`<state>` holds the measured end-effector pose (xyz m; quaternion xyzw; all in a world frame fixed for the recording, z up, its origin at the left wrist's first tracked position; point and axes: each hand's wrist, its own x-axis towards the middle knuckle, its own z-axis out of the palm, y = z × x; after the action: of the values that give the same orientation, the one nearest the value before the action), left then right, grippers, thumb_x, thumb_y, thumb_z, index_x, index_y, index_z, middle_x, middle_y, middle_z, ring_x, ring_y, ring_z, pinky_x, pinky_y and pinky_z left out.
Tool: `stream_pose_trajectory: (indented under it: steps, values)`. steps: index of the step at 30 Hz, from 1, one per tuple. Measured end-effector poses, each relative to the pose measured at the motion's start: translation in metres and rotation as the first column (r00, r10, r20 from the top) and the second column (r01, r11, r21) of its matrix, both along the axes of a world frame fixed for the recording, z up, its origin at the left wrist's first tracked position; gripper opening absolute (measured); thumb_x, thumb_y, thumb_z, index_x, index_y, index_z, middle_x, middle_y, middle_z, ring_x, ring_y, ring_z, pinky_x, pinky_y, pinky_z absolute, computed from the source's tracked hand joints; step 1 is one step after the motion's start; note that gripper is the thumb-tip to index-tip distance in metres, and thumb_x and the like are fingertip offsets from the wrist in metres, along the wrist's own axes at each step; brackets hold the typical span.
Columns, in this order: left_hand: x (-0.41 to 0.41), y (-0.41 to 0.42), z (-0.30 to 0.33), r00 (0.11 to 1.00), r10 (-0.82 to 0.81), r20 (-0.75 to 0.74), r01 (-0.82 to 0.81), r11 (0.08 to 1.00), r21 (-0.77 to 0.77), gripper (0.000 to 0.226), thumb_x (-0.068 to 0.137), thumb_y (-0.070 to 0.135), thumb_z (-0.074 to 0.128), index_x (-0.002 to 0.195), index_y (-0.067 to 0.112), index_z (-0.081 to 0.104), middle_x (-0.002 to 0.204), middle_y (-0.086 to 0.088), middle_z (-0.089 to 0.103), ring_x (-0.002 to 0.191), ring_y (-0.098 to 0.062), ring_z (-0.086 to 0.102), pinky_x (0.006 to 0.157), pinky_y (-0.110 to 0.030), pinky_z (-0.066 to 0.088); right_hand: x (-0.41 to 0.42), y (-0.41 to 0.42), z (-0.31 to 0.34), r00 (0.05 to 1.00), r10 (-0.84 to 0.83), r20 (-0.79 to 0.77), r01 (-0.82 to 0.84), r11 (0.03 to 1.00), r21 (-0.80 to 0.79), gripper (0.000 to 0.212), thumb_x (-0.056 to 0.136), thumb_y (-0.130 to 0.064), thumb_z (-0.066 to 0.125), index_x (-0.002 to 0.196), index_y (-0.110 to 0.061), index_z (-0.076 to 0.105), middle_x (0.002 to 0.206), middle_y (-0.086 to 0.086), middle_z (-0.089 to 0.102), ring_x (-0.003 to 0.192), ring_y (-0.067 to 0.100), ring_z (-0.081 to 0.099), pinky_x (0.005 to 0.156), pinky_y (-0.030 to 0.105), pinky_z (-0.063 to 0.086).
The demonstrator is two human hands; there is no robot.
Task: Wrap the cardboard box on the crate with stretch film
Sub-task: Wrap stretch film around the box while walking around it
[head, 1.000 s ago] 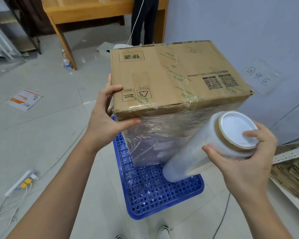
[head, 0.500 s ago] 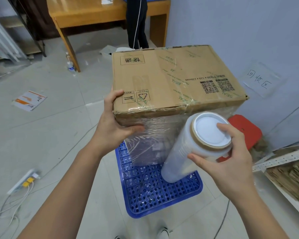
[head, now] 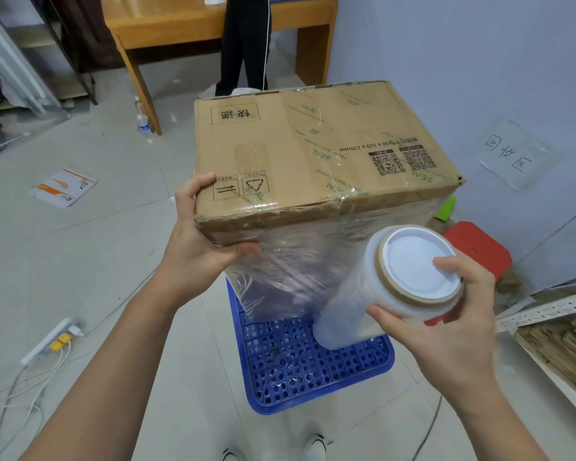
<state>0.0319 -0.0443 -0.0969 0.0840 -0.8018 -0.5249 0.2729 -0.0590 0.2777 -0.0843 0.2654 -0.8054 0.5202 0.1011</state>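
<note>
box: cardboard box (head: 313,151) stands on the blue crate (head: 316,367), toward its far edge; sides already filmed, top bare.
left hand: left hand (head: 197,241) grips the box's near-left top corner, steadying it.
right hand: right hand (head: 446,314) holds the stretch film roll (head: 386,284) by its capped end, against the box's near side.
handling: box looks stiff, probably light; film thin, clingy, tears easily. Best grip is the roll's ends, so it can spin.

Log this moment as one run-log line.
left hand: grips cardboard box corner | right hand: holds stretch film roll | film on near side | blue crate beneath
</note>
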Motion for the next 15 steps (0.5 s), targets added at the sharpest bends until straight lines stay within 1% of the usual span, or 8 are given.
stream_pose_trajectory:
  steps: [2, 4, 6, 7, 9, 11, 13, 15]
  values:
    - [0.001, -0.008, 0.003, 1.0, 0.007, 0.011, -0.007, 1.0, 0.006, 0.102, 0.068, 0.009, 0.089, 0.143, 0.031, 0.023, 0.135, 0.027, 0.054, 0.131, -0.01, 0.056, 0.109, -0.026, 0.047, 0.001, -0.001, -0.005, 0.993, -0.118, 0.031, 0.119, 0.992, -0.039, 0.087, 0.051, -0.036, 0.095, 0.121, -0.042, 0.043, 0.129, -0.014, 0.045, 0.127, 0.02, 0.05, 0.106, 0.048, 0.045]
    - [0.002, -0.016, 0.008, 1.0, 0.005, 0.022, -0.005, 1.0, 0.008, 0.101, 0.069, 0.006, 0.088, 0.142, 0.031, 0.024, 0.133, 0.029, 0.055, 0.13, -0.007, 0.057, 0.106, -0.022, 0.047, 0.0, -0.004, -0.001, 0.966, -0.227, 0.122, 0.236, 0.969, -0.067, 0.088, 0.048, -0.05, 0.093, 0.116, -0.054, 0.038, 0.13, -0.011, 0.041, 0.127, 0.007, 0.046, 0.108, 0.03, 0.041]
    - [0.003, -0.023, 0.011, 0.999, 0.002, 0.034, -0.002, 1.0, -0.008, 0.101, 0.068, 0.006, 0.088, 0.142, 0.033, 0.024, 0.133, 0.03, 0.054, 0.13, -0.006, 0.056, 0.105, -0.02, 0.047, -0.004, -0.006, 0.006, 0.943, -0.277, 0.184, 0.291, 0.955, -0.05, 0.091, 0.044, -0.057, 0.096, 0.112, -0.058, 0.035, 0.128, -0.012, 0.038, 0.118, -0.012, 0.041, 0.097, 0.006, 0.033]
    - [0.004, -0.026, 0.011, 0.999, 0.004, 0.039, -0.003, 1.0, -0.017, 0.101, 0.068, 0.006, 0.088, 0.141, 0.034, 0.024, 0.132, 0.034, 0.053, 0.13, -0.004, 0.056, 0.105, -0.019, 0.047, -0.008, -0.006, 0.008, 0.937, -0.288, 0.2, 0.298, 0.954, -0.02, 0.092, 0.043, -0.056, 0.098, 0.111, -0.059, 0.035, 0.126, -0.015, 0.037, 0.114, -0.015, 0.039, 0.094, 0.004, 0.032]
    - [0.008, -0.031, 0.009, 0.998, 0.019, 0.055, -0.017, 1.0, -0.026, 0.101, 0.067, 0.008, 0.088, 0.14, 0.037, 0.024, 0.129, 0.042, 0.052, 0.129, -0.001, 0.056, 0.104, -0.016, 0.047, -0.012, -0.008, 0.009, 0.937, -0.284, 0.201, 0.279, 0.959, 0.053, 0.095, 0.04, -0.055, 0.098, 0.112, -0.06, 0.036, 0.123, -0.017, 0.035, 0.114, -0.007, 0.04, 0.096, 0.016, 0.034]
    - [0.01, -0.035, 0.007, 0.997, 0.036, 0.066, -0.034, 0.999, -0.026, 0.102, 0.066, 0.011, 0.089, 0.14, 0.042, 0.025, 0.13, 0.04, 0.052, 0.13, -0.004, 0.056, 0.105, -0.018, 0.047, -0.014, -0.009, 0.008, 0.94, -0.288, 0.183, 0.275, 0.957, 0.097, 0.095, 0.04, -0.058, 0.092, 0.119, -0.055, 0.04, 0.127, -0.014, 0.034, 0.118, 0.002, 0.041, 0.098, 0.03, 0.038]
    - [0.012, -0.036, 0.007, 0.997, 0.034, 0.075, -0.032, 0.999, -0.023, 0.103, 0.065, 0.012, 0.09, 0.14, 0.044, 0.026, 0.132, 0.037, 0.053, 0.131, -0.007, 0.056, 0.105, -0.021, 0.049, -0.019, -0.011, 0.006, 0.93, -0.309, 0.199, 0.294, 0.95, 0.103, 0.103, 0.039, -0.061, 0.095, 0.126, -0.047, 0.041, 0.128, -0.015, 0.033, 0.12, 0.006, 0.042, 0.101, 0.041, 0.044]
    - [0.01, -0.036, 0.008, 0.996, 0.035, 0.083, -0.032, 0.999, -0.027, 0.103, 0.064, 0.015, 0.091, 0.139, 0.044, 0.027, 0.129, 0.041, 0.052, 0.13, -0.005, 0.056, 0.104, -0.02, 0.049, -0.025, -0.012, 0.004, 0.918, -0.321, 0.232, 0.312, 0.947, 0.075, 0.101, 0.041, -0.065, 0.095, 0.125, -0.05, 0.04, 0.126, -0.019, 0.032, 0.122, 0.013, 0.046, 0.094, 0.056, 0.052]
